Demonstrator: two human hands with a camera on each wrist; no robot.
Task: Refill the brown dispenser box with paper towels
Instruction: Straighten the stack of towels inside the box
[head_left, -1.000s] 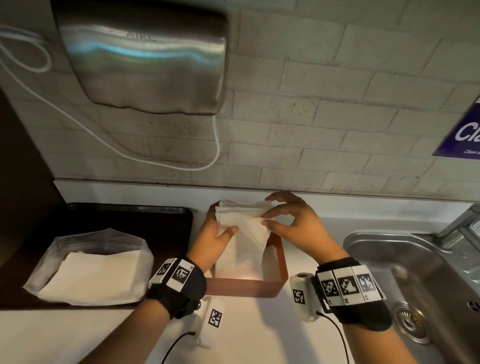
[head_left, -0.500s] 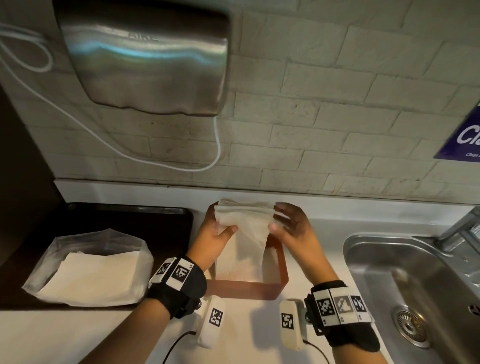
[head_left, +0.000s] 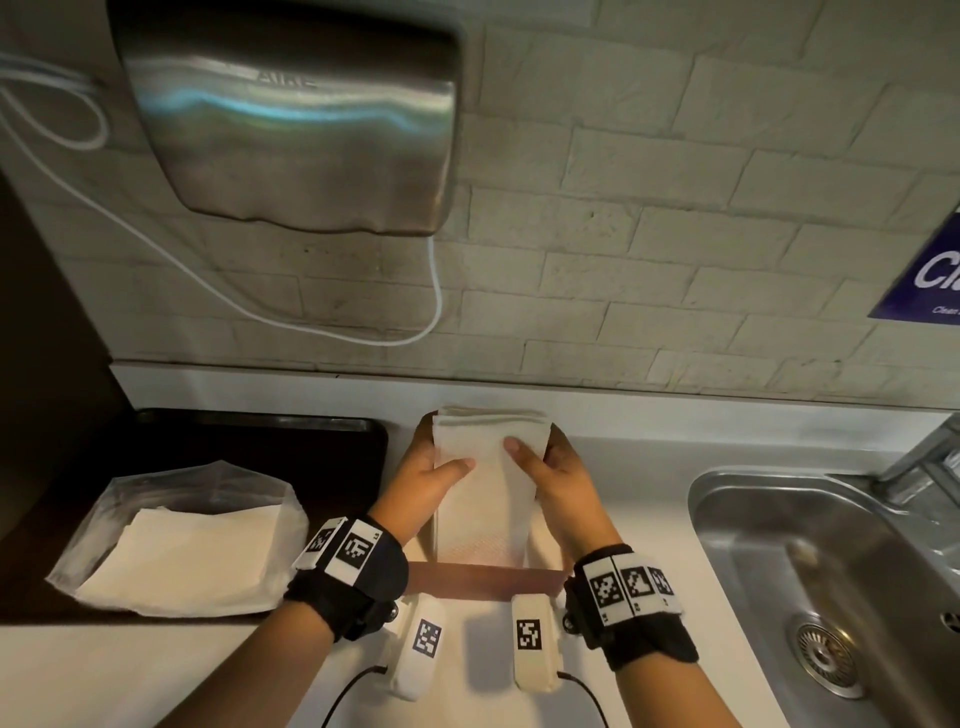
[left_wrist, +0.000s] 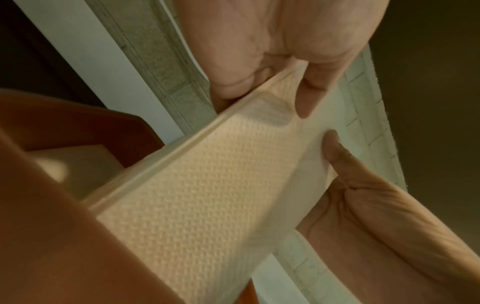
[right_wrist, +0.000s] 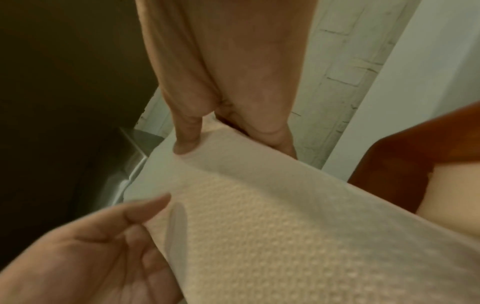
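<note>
The brown dispenser box stands on the white counter between a dark tray and the steel sink; its side walls are mostly hidden behind the wrists and paper. A stack of paper towels sits tilted in it, far end raised. The left hand and right hand grip the stack's side edges, thumbs on top, fingers curled underneath (fingertips hidden in the head view). The wrist views are blurred. Half a second ago the right hand's fingers were spread at the stack's edge; now its thumb lies across the top.
</note>
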